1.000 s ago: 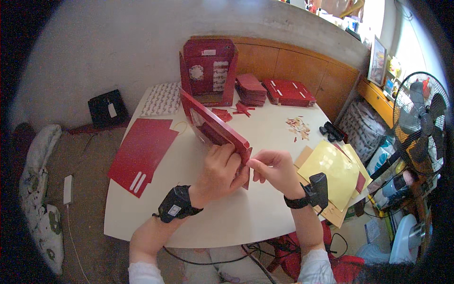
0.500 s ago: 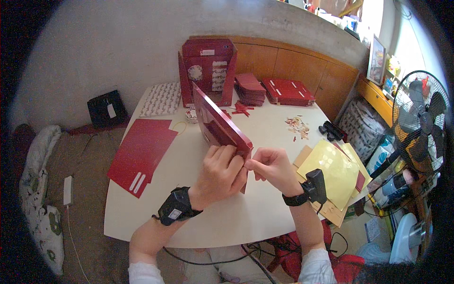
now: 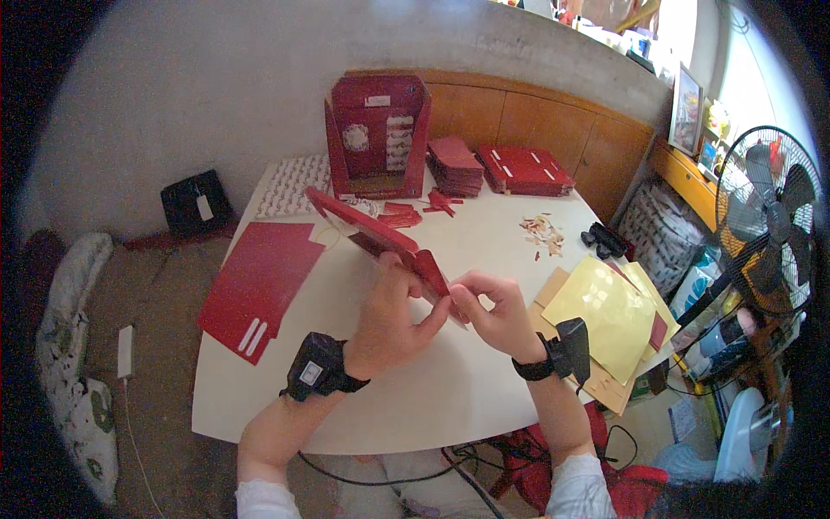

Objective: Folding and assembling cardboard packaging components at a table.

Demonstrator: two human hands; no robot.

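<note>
A red cardboard panel [image 3: 359, 222] with a folded rim is tilted above the white table [image 3: 346, 406]. My left hand [image 3: 396, 303] grips its near part, fingers behind it and thumb at the edge. At the panel's near end my right hand [image 3: 493, 307] pinches a corner or flap between thumb and forefinger. The fingertips of both hands almost meet there. What exactly lies under the right fingertips is too small to make out. To the left, flat red card sheets [image 3: 259, 272] with white strips rest on the table.
At the back stand an open red cardboard box [image 3: 373, 130], a stack of red cards [image 3: 456, 166] and stacked red panels [image 3: 526, 169]. Paper scraps [image 3: 543, 232], a black object [image 3: 605, 240] and yellow sheets [image 3: 600, 307] lie rightward. A fan [image 3: 771, 216] stands at far right.
The panel has turned and tipped lower, its far end swinging left and down, and its near flap now shows bent. Both hands keep hold of it, the right slightly shifted.
</note>
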